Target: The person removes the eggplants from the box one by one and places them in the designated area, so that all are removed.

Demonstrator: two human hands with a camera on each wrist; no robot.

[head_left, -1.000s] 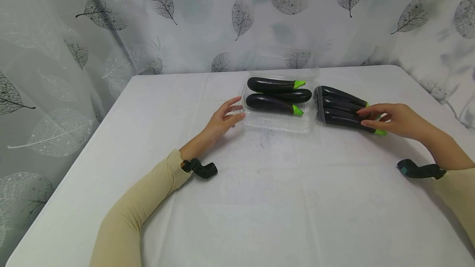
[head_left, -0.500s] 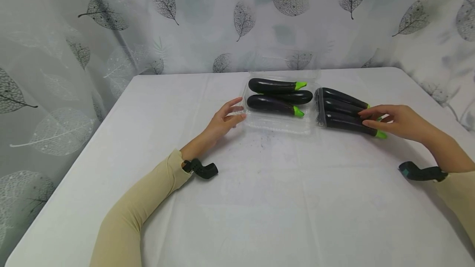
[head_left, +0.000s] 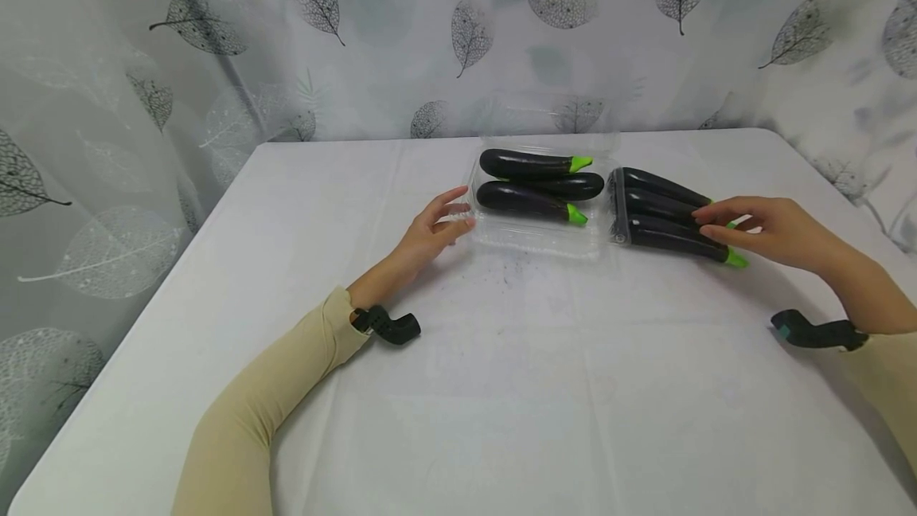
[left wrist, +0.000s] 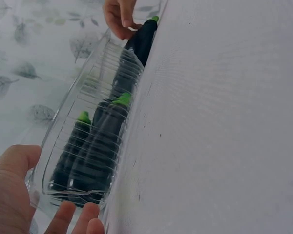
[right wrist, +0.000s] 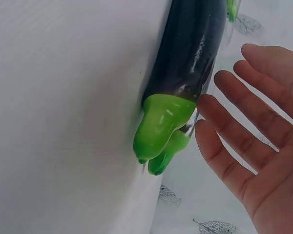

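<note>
In the head view a clear plastic box [head_left: 537,244] stands near the table's far edge. It holds three dark eggplants, the front one [head_left: 523,201] with a bright green stem end. My left hand [head_left: 423,237] is at the box's left end, thumb and fingers spread about its rim; firm contact cannot be told. Against the right side of the box lie three more eggplants [head_left: 666,236]. Over their stem ends is my right hand [head_left: 766,231], fingers loosely bent. In the right wrist view its fingers [right wrist: 227,119] are spread beside an eggplant [right wrist: 190,53], gripping nothing.
A white cloth covers the table [head_left: 501,396]. Behind it hangs a leaf-patterned curtain [head_left: 387,30], and another stretch runs along the left. Black wrist cameras [head_left: 390,329] are strapped to both wrists, over beige sleeves [head_left: 265,412].
My right hand has lifted very slightly above the eggplants. My left hand, the box and the eggplants keep their places.
</note>
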